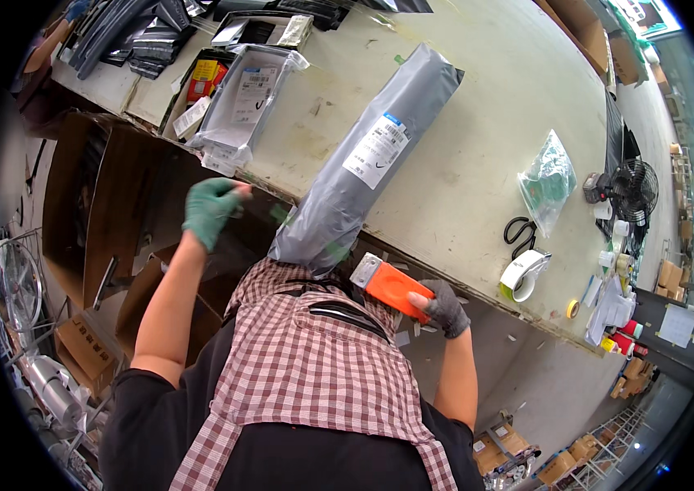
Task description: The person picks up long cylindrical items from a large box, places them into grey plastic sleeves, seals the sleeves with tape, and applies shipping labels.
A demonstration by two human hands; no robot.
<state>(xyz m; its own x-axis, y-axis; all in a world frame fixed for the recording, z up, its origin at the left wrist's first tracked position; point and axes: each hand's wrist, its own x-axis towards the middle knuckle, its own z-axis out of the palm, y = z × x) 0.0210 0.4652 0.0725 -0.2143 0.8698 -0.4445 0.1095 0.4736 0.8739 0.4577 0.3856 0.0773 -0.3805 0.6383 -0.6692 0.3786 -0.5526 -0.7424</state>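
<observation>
A long grey plastic mailer bag [400, 110] with a white shipping label [377, 150] slants across the table edge, its lower end against my checked apron. Bits of green tape [335, 251] cling to its near end. My left hand [214, 211], in a green glove with bare fingertips, hovers left of the bag, fingers curled; whatever they hold, if anything, is hidden. In a dark grey fingerless glove, my right hand [445, 308] is closed around an orange handheld tool [398, 288] with a flat metal end, beside the bag's near end; its exact kind is unclear.
On the table [478, 155] are black scissors [520, 235], a white tape roll [524, 275], a clear bag [549, 182] and a small fan [633, 190]. Wrapped trays [250, 98] and grey mailers [159, 45] lie far left. Cardboard boxes [105, 209] stand below. Another person's arm [51, 42] shows far left.
</observation>
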